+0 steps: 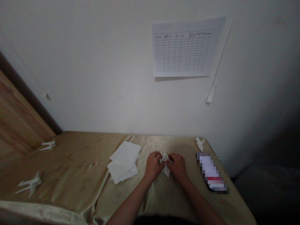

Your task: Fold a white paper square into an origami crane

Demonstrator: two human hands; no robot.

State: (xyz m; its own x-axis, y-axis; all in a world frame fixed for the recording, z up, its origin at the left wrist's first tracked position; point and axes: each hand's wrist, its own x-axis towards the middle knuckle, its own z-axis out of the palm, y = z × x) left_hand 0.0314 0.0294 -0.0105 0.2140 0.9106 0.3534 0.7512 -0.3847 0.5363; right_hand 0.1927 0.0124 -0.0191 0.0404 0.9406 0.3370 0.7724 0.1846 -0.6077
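On my feed, the left hand (154, 164) and right hand (177, 166) pinch a folded white paper (166, 171), its sides hidden by their grip (the phone (212, 173) is pixelated, unreadable).

Only illegibly small column headings (183, 35) on the gridded wall sheet (182, 53)

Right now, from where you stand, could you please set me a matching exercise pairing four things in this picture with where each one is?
Things
1. middle folded paper
2. loose white sheets
3. printed grid sheet
4. pixelated device

Places
A. up on the wall
B. between the fingers of both hands
C. on the cloth, to the right of the right hand
D. on the cloth, to the left of the left hand

Pairs: 1-B, 2-D, 3-A, 4-C
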